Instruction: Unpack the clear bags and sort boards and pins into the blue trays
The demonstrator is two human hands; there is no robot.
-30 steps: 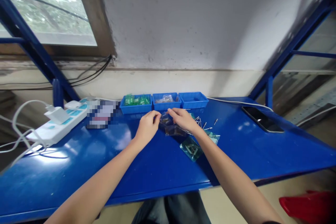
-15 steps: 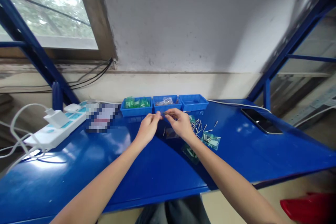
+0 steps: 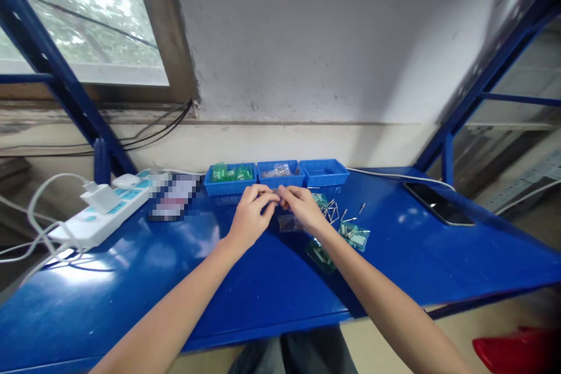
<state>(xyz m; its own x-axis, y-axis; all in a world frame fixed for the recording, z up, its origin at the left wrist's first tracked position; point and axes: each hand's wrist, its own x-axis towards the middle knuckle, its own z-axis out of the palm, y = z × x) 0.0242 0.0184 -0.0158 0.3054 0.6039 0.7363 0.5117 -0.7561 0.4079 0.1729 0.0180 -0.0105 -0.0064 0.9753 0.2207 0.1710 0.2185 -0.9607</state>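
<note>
My left hand (image 3: 250,215) and my right hand (image 3: 301,207) meet fingertip to fingertip in front of the middle bin. Both are pinched closed around something small that I cannot make out. Under the right hand lies a small clear bag (image 3: 289,223). Just right of it, loose thin metal pins (image 3: 332,210) are scattered in a pile. A green bag with pale pieces (image 3: 355,236) lies beyond the right wrist, and a second green bag (image 3: 319,256) is partly covered by the right forearm.
Three blue bins stand along the wall: a left bin (image 3: 230,188) with green packets, a middle bin (image 3: 280,180) with clear packets, and a right bin (image 3: 324,179). A white power strip (image 3: 83,227) with cables and a pixelated item (image 3: 174,197) sit left; a black phone (image 3: 438,203) lies right.
The left hand has turned, its fingers now arched over the thumb, and its tips have come closer to the right hand's. The camera view has shifted slightly.
</note>
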